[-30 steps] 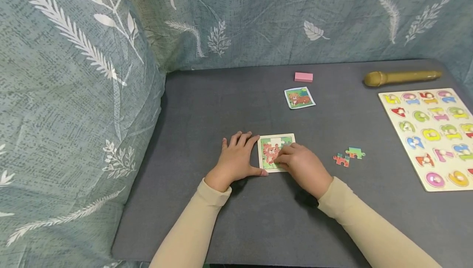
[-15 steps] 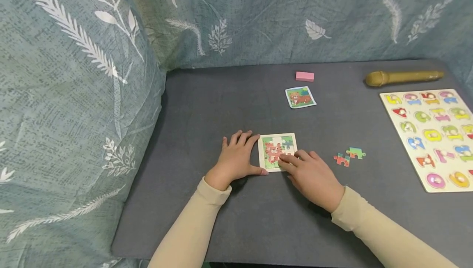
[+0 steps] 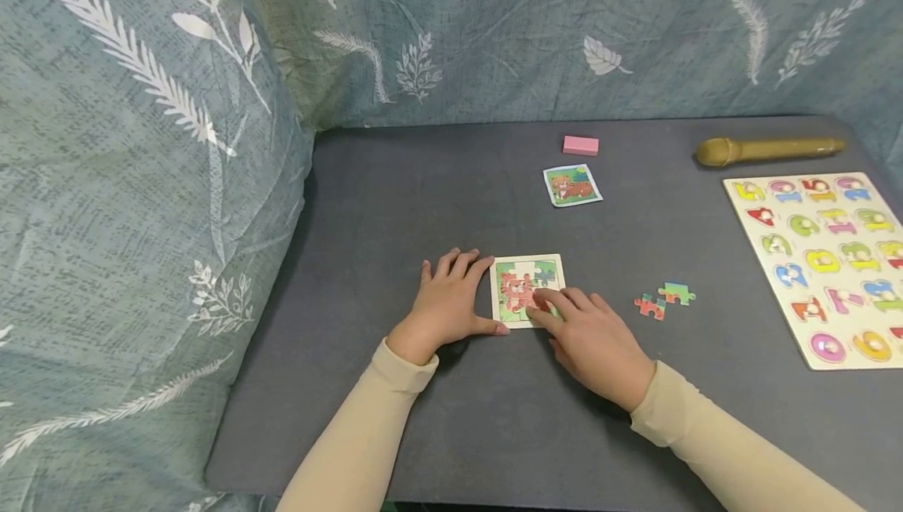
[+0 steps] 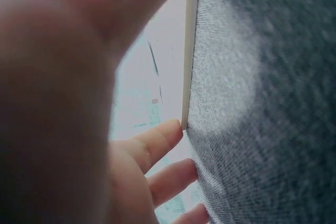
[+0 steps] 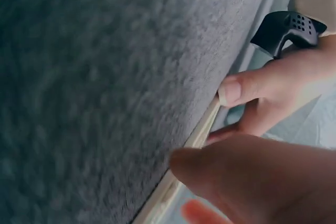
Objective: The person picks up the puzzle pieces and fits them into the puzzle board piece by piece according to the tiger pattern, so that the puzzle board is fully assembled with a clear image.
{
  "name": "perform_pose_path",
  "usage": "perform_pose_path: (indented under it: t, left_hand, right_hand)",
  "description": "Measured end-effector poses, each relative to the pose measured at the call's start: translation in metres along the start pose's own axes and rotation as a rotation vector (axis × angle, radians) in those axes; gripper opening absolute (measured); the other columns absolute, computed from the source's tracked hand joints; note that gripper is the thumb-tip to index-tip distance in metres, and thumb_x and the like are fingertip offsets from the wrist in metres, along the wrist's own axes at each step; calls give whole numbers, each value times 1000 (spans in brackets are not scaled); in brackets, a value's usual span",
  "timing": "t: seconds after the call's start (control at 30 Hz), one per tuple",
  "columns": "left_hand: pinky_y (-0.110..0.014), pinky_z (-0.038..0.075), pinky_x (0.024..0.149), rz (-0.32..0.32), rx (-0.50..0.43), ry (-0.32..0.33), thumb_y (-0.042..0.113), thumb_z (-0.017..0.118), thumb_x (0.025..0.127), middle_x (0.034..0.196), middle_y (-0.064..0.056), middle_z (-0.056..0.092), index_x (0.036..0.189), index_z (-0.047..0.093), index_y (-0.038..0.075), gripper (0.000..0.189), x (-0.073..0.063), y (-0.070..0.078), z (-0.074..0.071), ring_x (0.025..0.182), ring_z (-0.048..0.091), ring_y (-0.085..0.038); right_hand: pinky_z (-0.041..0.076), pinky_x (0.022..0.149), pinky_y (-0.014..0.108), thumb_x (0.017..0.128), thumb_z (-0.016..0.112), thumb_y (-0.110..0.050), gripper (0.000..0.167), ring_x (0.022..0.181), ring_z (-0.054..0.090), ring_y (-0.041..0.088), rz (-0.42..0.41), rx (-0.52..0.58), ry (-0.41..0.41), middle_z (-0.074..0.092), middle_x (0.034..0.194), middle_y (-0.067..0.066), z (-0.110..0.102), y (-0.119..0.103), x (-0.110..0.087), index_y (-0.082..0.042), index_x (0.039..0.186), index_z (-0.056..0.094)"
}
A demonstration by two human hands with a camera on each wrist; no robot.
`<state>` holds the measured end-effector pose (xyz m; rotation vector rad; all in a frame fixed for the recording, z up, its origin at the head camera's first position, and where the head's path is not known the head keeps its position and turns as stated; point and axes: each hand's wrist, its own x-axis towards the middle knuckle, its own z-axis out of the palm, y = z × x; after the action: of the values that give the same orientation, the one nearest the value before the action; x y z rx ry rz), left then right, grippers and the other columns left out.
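Observation:
A small square jigsaw board [image 3: 529, 266] with an orange animal picture lies on the dark grey table [image 3: 423, 183]. My left hand [image 3: 451, 300] lies flat against the board's left edge, with the thumb along its near edge. My right hand [image 3: 596, 335] rests at the board's near right corner, and its straight fingers [image 3: 549, 304] press on the pieces there. Two loose pieces [image 3: 663, 300] lie to the right of that hand. The left wrist view shows the board's edge [image 4: 188, 66] beside fingers [image 4: 157, 145]. The right wrist view shows the board's edge [image 5: 199, 135].
A small picture card [image 3: 572, 186] and a pink block [image 3: 581, 145] lie farther back. At the right edge is a number peg board [image 3: 825, 261], with an olive cylinder [image 3: 769, 150] behind it. Leaf-patterned cloth [image 3: 141, 143] walls the left and back.
My right hand has slid off the middle of the board toward its near right corner, the wrist swinging right and nearer to me. The left hand has stayed put.

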<state>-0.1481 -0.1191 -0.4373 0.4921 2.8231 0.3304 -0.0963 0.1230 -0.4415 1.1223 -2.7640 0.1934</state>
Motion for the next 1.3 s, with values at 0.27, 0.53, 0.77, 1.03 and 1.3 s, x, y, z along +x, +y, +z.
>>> perform_pose_path:
  t: [0.27, 0.53, 0.77, 1.03, 1.3]
  left_hand:
    - [-70, 18, 120, -5, 4, 1, 70, 85, 74, 167, -9, 33, 164, 37, 20, 113, 0, -1, 0, 156, 22, -36]
    - [-70, 19, 120, -8, 4, 1, 70, 85, 75, 167, -9, 33, 164, 37, 19, 113, 0, -1, -1, 156, 22, -36]
    - [-69, 19, 120, -10, 9, 2, 70, 85, 75, 167, -9, 33, 164, 37, 20, 113, 0, 1, -2, 156, 22, -36]
    - [-70, 19, 120, -4, 9, -11, 69, 85, 76, 168, -9, 32, 164, 36, 19, 113, 0, 3, -1, 156, 22, -36]
    - [-69, 19, 121, -3, 13, -3, 69, 84, 76, 168, -9, 31, 164, 35, 20, 112, 0, 1, -2, 157, 20, -36]
  right_hand:
    - [56, 93, 50, 85, 87, -10, 53, 121, 59, 34, 27, 63, -22, 62, 139, 13, 1, 0, -1, -7, 135, 69]
    - [57, 87, 49, 87, 84, -11, 51, 118, 59, 31, -20, -17, -43, 63, 132, 8, 0, 2, 2, -13, 136, 69]
    - [54, 86, 47, 85, 82, -8, 54, 119, 59, 30, -62, -93, -41, 63, 133, 9, -2, 1, 2, -10, 137, 68]
    - [50, 103, 54, 87, 86, -13, 67, 136, 53, 37, 7, 34, -69, 55, 152, 11, -4, 6, -16, -7, 148, 60]
    - [52, 97, 53, 86, 83, -4, 59, 132, 53, 35, 35, -3, -51, 60, 146, 9, -4, 10, -18, -9, 141, 65]
